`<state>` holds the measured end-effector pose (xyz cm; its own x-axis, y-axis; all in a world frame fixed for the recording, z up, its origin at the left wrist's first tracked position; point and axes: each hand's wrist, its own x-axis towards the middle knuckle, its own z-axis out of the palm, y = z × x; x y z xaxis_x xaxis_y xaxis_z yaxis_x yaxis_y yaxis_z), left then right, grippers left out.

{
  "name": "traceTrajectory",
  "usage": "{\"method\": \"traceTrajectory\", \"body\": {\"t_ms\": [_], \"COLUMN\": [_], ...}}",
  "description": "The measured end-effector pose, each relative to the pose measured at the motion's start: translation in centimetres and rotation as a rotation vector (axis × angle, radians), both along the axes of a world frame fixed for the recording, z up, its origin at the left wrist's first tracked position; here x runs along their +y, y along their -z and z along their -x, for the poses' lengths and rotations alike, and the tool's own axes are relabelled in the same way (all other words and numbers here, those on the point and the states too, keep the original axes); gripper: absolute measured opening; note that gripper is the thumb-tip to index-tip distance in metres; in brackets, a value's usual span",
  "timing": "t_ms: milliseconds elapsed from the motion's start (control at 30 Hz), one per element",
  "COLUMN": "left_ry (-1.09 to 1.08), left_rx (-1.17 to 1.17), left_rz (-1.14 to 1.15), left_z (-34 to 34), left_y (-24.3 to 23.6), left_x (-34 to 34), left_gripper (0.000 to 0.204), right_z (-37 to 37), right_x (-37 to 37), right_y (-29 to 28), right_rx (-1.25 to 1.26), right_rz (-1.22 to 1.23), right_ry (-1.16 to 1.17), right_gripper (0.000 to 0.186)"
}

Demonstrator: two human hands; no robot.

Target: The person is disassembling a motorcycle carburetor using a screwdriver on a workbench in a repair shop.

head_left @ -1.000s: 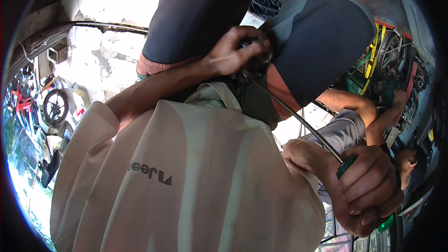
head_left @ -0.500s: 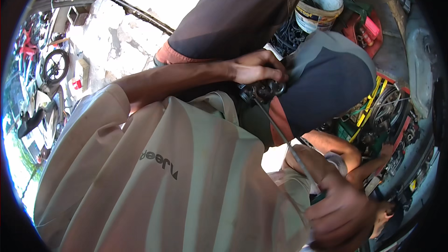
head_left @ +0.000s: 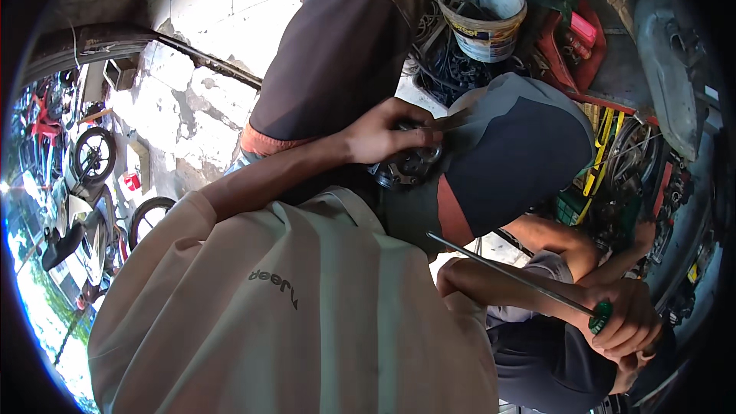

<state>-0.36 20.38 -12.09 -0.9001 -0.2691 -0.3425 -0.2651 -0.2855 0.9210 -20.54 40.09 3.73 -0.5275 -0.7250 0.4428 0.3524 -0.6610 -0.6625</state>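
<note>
My left hand (head_left: 391, 134) is closed around a dark, greasy metal part (head_left: 405, 167) with a rounded body and several bumps and holes; its exact kind I cannot tell. The part sits between my thighs, just above my shirt. Farther right, my right hand (head_left: 625, 318) grips a screwdriver (head_left: 521, 277) by its green handle. Its long shaft points up and left. The tip is in the air below the metal part, apart from it. My right trouser leg (head_left: 521, 153), grey and dark with an orange band, lies beside the part.
At the top stands a white bucket (head_left: 491, 50) with tools in it, above a heap of dark cables (head_left: 452, 84). A red tray (head_left: 563, 57) is beside it. Another person's bent leg (head_left: 552, 241) is close on the right. Motorcycle wheels (head_left: 94, 155) show at the far left.
My right hand has swung right and up, drawing the screwdriver's tip away from the metal part. My left hand still holds the part. The whole view has shifted slightly.
</note>
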Motion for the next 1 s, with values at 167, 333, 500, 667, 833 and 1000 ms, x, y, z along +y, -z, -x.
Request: {"method": "traceTrajectory", "body": {"t_ms": [167,333,500,667,833,1000], "left_ry": [0.022,-0.167,-0.265,-0.413,-0.463,-0.492], "left_rx": [0.025,0.128,0.273,0.321,0.332,0.244], "left_rz": [-0.001,-0.165,-0.321,-0.55,-0.68,-0.734], "left_z": [0.7,1.3,2.8,5.6,5.3,4.4], "left_y": [-1.8,-5.1,-9.1,-13.7,-12.8,-11.6], "left_x": [-2.5,-6.0,-10.7,-14.4,-17.4,-17.1], "left_gripper": [0.028,0.034,0.049,0.05,0.039,0.036], "right_z": [1.4,-1.1,-3.1,-3.4,-4.0,-4.8], "right_x": [0.6,-5.9,-13.9,-19.1,-21.7,-22.7], "right_y": [-0.3,-1.0,-1.6,-0.9,2.2,4.1], "right_rx": [-0.082,-0.011,0.069,0.264,0.311,0.331], "right_rz": [0.011,-0.208,-0.7,-0.821,-0.791,-0.757], "right_ry": [0.017,0.01,0.172,0.1,0.067,0.073], "right_gripper": [0.033,0.02,0.012,0.018,0.027,0.026]}}
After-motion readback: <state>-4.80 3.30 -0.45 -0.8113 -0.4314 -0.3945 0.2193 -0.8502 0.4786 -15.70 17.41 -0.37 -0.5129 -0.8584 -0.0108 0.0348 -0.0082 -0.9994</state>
